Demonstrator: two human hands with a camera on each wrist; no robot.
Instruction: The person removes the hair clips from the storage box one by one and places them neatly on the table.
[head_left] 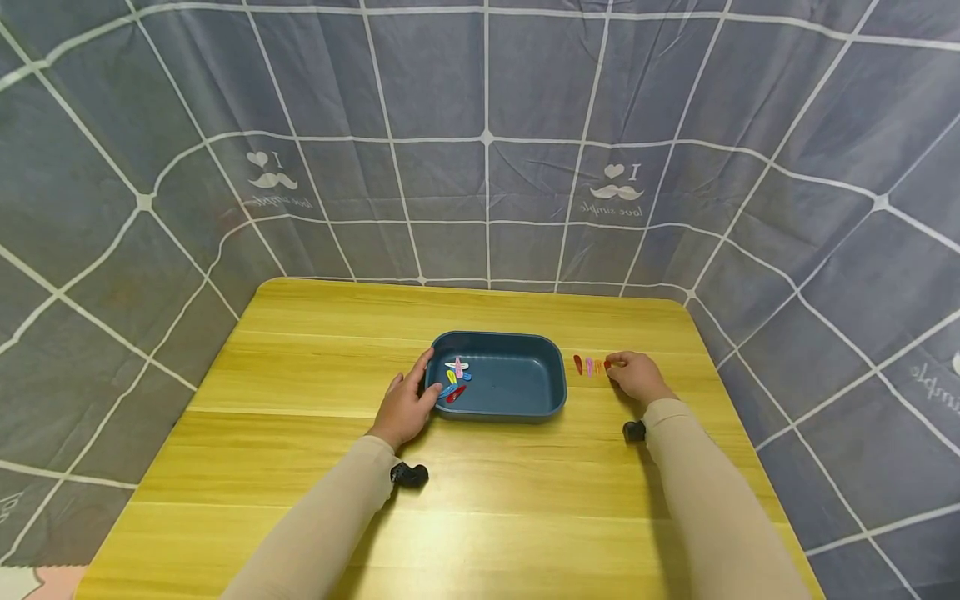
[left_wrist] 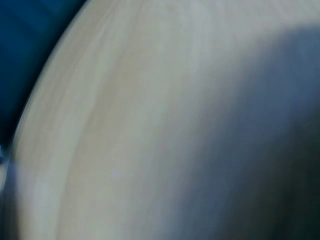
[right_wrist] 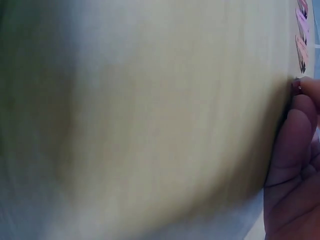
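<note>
A dark blue rectangular plastic tub stands on the table. My left hand holds its left wall, thumb over the rim and fingers along the outside. Inside the tub, at its left end, lie several snap hair clips, among them a red clip, a yellow clip and a pink clip. Right of the tub, more hair clips form a row: a dark red clip, a pink clip and an orange clip. At the row's right end my right hand pinches a red hair clip, partly hidden by the fingertips.
The wooden table extends around the tub, with its back edge near a grey checked curtain. Black wrist cameras sit by both sleeves. The left wrist view is blurred, showing mostly tabletop and a strip of the tub.
</note>
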